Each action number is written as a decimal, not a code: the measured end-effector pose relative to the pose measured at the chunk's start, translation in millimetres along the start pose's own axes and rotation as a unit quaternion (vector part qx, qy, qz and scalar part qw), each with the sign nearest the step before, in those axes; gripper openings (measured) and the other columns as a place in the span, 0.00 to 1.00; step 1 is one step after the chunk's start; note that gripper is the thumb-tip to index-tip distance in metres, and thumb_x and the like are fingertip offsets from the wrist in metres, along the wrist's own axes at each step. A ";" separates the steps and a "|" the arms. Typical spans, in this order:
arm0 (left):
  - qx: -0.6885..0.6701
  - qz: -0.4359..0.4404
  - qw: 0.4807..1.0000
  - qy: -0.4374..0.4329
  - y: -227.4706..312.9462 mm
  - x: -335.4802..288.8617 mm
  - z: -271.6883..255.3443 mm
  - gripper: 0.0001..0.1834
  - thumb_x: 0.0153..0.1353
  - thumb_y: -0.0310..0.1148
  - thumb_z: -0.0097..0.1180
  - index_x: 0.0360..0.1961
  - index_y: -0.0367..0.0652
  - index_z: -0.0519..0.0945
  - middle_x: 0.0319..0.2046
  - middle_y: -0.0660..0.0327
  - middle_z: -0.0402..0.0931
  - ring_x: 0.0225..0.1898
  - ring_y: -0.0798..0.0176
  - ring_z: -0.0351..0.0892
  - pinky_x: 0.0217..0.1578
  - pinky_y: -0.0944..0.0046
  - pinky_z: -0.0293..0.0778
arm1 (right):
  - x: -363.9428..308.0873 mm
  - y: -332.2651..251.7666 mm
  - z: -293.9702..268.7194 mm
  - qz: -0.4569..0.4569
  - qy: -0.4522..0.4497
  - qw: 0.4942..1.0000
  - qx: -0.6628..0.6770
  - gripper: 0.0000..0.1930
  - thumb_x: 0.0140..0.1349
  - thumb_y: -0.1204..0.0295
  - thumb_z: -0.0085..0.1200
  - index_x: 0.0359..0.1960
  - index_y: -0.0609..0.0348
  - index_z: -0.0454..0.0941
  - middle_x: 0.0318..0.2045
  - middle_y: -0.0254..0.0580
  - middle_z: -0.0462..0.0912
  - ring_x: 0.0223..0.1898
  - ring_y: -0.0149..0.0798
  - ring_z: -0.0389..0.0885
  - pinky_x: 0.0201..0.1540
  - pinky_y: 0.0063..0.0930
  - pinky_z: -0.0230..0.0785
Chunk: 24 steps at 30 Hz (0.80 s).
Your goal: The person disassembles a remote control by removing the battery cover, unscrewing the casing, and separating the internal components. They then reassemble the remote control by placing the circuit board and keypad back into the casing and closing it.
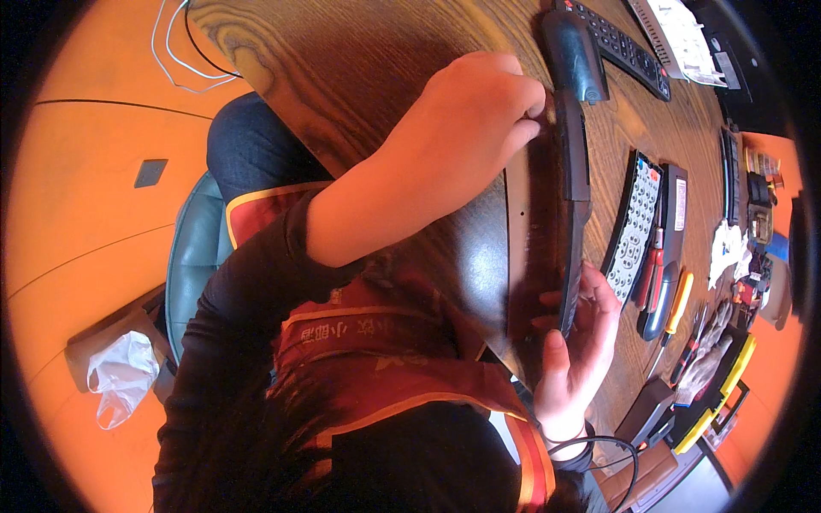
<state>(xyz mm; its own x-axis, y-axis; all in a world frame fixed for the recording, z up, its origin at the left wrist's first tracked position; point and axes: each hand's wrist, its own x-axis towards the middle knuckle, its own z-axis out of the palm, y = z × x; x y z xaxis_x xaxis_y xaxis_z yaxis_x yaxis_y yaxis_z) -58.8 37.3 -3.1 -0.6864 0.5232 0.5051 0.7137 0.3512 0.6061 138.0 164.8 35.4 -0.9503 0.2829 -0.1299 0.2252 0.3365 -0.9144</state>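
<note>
Left hand [479,111]: fingers curl beside black casing [576,175], grip unclear | Right hand [584,355]: grasps casing | Keypad [636,227]: lies beyond right fingers

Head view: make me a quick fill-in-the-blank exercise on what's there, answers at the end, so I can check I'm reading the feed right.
1. The right hand is at the ____ end of the long dark object, as the picture shows it.
2. The left hand appears ____ in the picture than the right one.
3. The hand tool beside the remote with pale buttons has a ____ handle.
4. The plastic bag at the picture's left is ____.

Missing words: lower; higher; red; white.
</note>
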 end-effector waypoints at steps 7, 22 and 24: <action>-0.019 -0.036 0.998 -0.041 3.7 -3.4 -9.1 0.09 0.47 0.27 0.57 0.32 0.40 0.76 0.28 0.54 0.74 0.30 0.52 0.75 0.31 0.62 0.70 | -0.4 -2.9 -3.1 -0.050 0.034 0.995 -0.076 0.28 0.47 0.76 0.49 0.53 0.73 0.61 0.50 0.58 0.64 0.48 0.48 0.68 0.53 0.36 0.60; -0.102 -0.124 0.987 0.020 11.1 -26.8 -8.5 0.20 0.51 0.15 0.42 0.47 0.37 0.67 0.43 0.57 0.73 0.42 0.58 0.76 0.40 0.67 0.69 | 7.6 -10.0 0.4 -0.145 0.022 0.929 -0.340 0.31 0.38 0.78 0.53 0.51 0.66 0.67 0.46 0.62 0.66 0.45 0.56 0.69 0.48 0.42 0.64; -0.087 -0.110 0.990 0.014 10.7 -26.7 -9.2 0.20 0.50 0.15 0.41 0.47 0.37 0.68 0.45 0.57 0.72 0.43 0.57 0.75 0.41 0.67 0.69 | 7.5 -9.9 0.2 -0.134 0.019 0.933 -0.334 0.31 0.39 0.78 0.53 0.52 0.66 0.67 0.46 0.62 0.66 0.46 0.56 0.69 0.49 0.42 0.64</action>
<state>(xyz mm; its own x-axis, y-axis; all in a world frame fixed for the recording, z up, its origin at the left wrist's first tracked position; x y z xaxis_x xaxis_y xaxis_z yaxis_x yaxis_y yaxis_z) -34.1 20.0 -4.4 -0.8279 0.4257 0.3652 0.5136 0.3138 0.7986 128.6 163.4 43.4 -0.9864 0.1346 0.0945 0.0753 0.8803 -0.4684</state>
